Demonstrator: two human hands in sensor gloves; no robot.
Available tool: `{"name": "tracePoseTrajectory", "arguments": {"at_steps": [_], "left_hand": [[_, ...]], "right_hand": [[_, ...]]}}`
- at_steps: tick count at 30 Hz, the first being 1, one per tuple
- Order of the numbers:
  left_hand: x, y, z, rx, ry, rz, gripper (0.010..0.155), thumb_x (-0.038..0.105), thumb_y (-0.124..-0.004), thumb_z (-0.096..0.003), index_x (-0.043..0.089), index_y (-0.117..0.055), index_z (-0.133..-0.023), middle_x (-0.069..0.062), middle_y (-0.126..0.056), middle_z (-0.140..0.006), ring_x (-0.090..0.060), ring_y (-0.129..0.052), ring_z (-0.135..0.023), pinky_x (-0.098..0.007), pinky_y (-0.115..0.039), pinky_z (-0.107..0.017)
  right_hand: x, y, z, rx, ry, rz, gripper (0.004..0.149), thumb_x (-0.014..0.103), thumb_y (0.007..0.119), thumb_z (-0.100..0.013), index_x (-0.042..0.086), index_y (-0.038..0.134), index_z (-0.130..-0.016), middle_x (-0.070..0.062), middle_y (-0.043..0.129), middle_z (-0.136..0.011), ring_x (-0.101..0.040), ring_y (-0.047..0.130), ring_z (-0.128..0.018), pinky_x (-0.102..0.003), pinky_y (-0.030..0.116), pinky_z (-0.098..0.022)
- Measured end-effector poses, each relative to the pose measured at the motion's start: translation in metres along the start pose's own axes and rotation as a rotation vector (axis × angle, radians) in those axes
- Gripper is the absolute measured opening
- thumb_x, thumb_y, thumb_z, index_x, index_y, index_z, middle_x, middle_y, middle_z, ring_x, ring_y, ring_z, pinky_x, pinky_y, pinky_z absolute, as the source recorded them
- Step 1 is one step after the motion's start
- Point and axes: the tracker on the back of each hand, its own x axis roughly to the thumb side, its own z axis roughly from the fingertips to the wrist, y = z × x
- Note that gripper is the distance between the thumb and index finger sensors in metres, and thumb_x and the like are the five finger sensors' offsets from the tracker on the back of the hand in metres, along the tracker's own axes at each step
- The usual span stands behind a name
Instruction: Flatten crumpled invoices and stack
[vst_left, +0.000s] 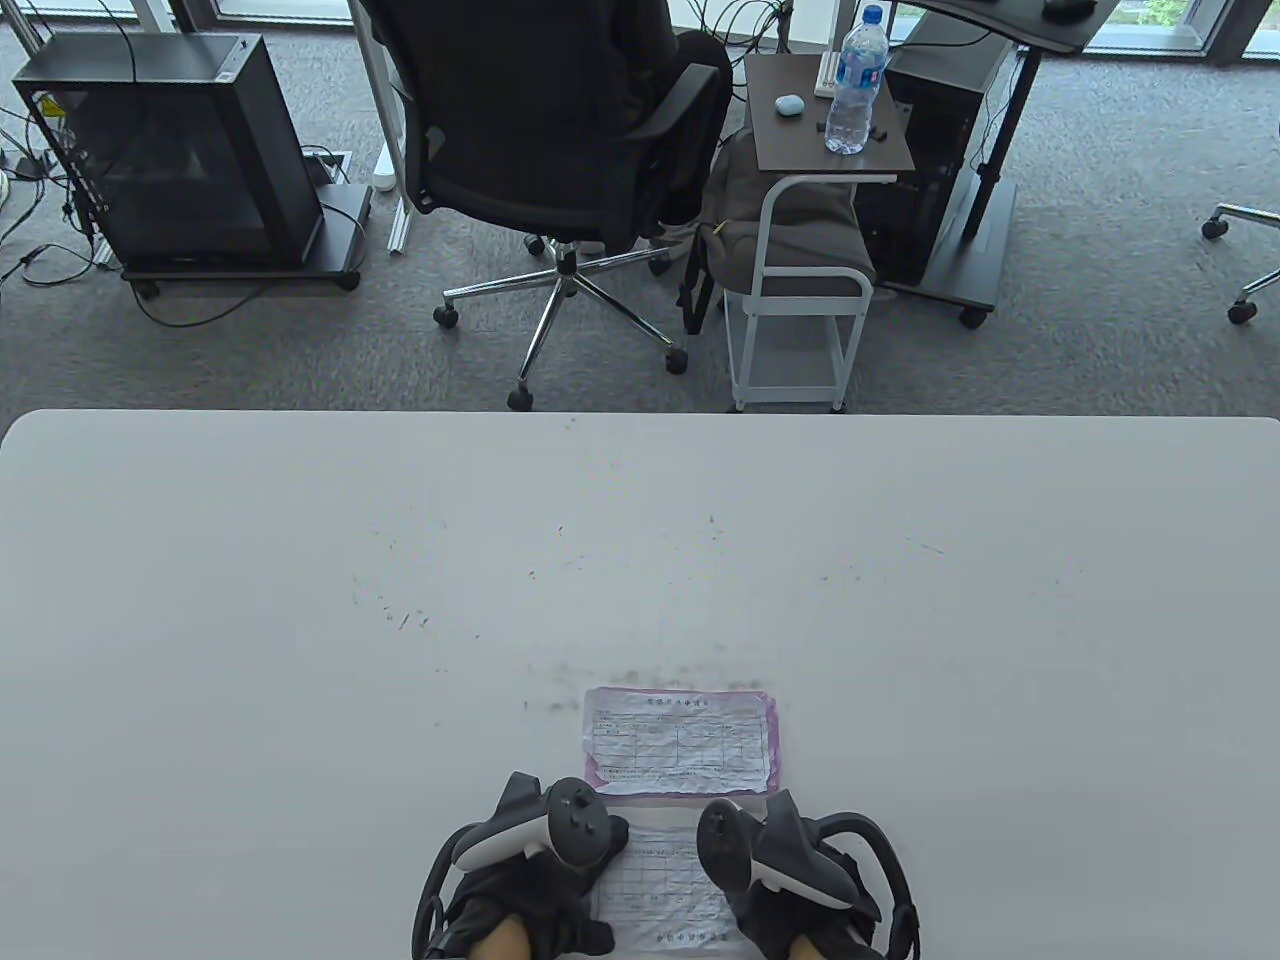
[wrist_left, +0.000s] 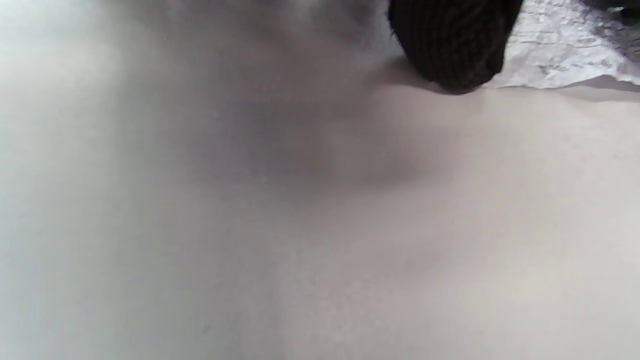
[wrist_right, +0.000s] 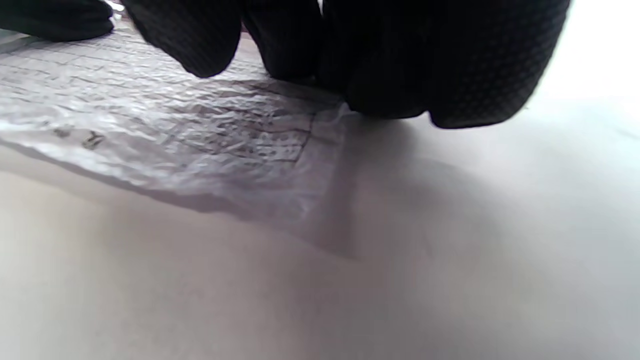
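- The left hand (vst_left: 525, 875) sits at the left edge of the near invoice (vst_left: 665, 885), the right hand (vst_left: 800, 880) at its right edge, both low at the near rim of the surface (vst_left: 300, 600); the trackers hide most of the fingers from above.
- In the right wrist view the right fingertips (wrist_right: 395, 95) come down on the sheet's edge, pressing rather than pinching as far as can be told; the hand reads as released and flat on the paper; the left wrist view shows one left fingertip (wrist_left: 452, 55) touching the surface right at the paper's border; whether the other left fingers press or curl I cannot tell.
- The near invoice lies between the hands, still rippled with creases.
- Just beyond it lies a second invoice (vst_left: 682, 742), a printed form with a purple margin, largely flat and square to the edge; the two sheets meet or nearly meet.
- My reading: the flattening step is in hand on the near sheet; next, the hands likely need to sweep outward over the creases, then lift the sheet and lay it squarely on the far one.
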Motion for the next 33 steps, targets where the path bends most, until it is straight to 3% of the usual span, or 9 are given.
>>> {"name": "tracePoseTrajectory", "arguments": {"at_steps": [6,8,14,16,19,23,33], "left_hand": [[-0.001,0.0,0.0,0.004,-0.003,0.0,0.089,0.044,-0.079,-0.0521,0.036,-0.008,-0.104,-0.015,0.021,-0.096,-0.054,0.022,-0.084,-0.074,-0.012,-0.057],[-0.001,0.0,0.0,0.004,-0.004,0.0,0.088,0.044,-0.079,-0.052,0.037,-0.008,-0.104,-0.015,0.021,-0.096,-0.055,0.022,-0.084,-0.074,-0.012,-0.057],[-0.001,0.001,0.0,0.003,-0.004,0.001,0.089,0.044,-0.079,-0.052,0.036,-0.008,-0.104,-0.015,0.021,-0.096,-0.055,0.022,-0.084,-0.074,-0.012,-0.057],[-0.001,0.001,0.0,0.001,-0.005,-0.001,0.089,0.044,-0.079,-0.0521,0.036,-0.008,-0.104,-0.015,0.021,-0.096,-0.055,0.022,-0.084,-0.074,-0.012,-0.057],[-0.001,0.0,-0.001,-0.001,-0.009,0.0,0.089,0.044,-0.079,-0.0524,0.036,-0.007,-0.104,-0.015,0.022,-0.096,-0.055,0.022,-0.084,-0.074,-0.012,-0.056],[-0.001,0.0,-0.001,0.003,-0.008,0.0,0.089,0.044,-0.079,-0.0522,0.036,-0.008,-0.104,-0.015,0.021,-0.096,-0.055,0.022,-0.084,-0.074,-0.012,-0.057],[-0.001,0.0,-0.001,0.001,-0.007,0.002,0.089,0.044,-0.079,-0.0521,0.036,-0.008,-0.104,-0.015,0.022,-0.096,-0.055,0.022,-0.084,-0.074,-0.012,-0.057]], "right_hand": [[-0.013,-0.004,0.002,0.002,0.033,-0.026,0.048,0.042,0.071,-0.058,0.011,0.067,-0.094,-0.023,0.072,-0.093,-0.036,0.087,-0.069,-0.046,0.086,-0.039],[-0.014,-0.01,0.007,-0.006,0.062,-0.007,0.058,0.044,0.071,-0.058,0.008,0.058,-0.101,-0.029,0.052,-0.104,-0.041,0.079,-0.077,-0.047,0.085,-0.04],[0.018,-0.014,0.016,-0.073,-0.353,-0.073,0.057,0.045,0.07,-0.057,0.016,0.054,-0.103,-0.025,0.048,-0.107,-0.043,0.07,-0.085,-0.052,0.082,-0.046],[0.036,-0.008,0.016,-0.011,-0.505,-0.082,0.057,0.046,0.069,-0.057,0.018,0.051,-0.104,-0.023,0.04,-0.109,-0.044,0.064,-0.088,-0.054,0.079,-0.049],[0.056,0.002,0.016,0.027,-0.59,-0.036,0.056,0.046,0.069,-0.057,0.02,0.052,-0.103,-0.021,0.039,-0.11,-0.044,0.062,-0.09,-0.056,0.077,-0.051],[0.062,0.011,0.014,0.101,-0.565,0.067,0.055,0.047,0.068,-0.057,0.023,0.051,-0.103,-0.018,0.04,-0.111,-0.041,0.052,-0.091,-0.054,0.072,-0.054],[0.042,0.004,0.007,0.143,-0.477,-0.099,0.044,0.045,0.069,-0.058,0.02,0.07,-0.093,-0.011,0.062,-0.1,-0.037,0.068,-0.081,-0.057,0.077,-0.049]]}}
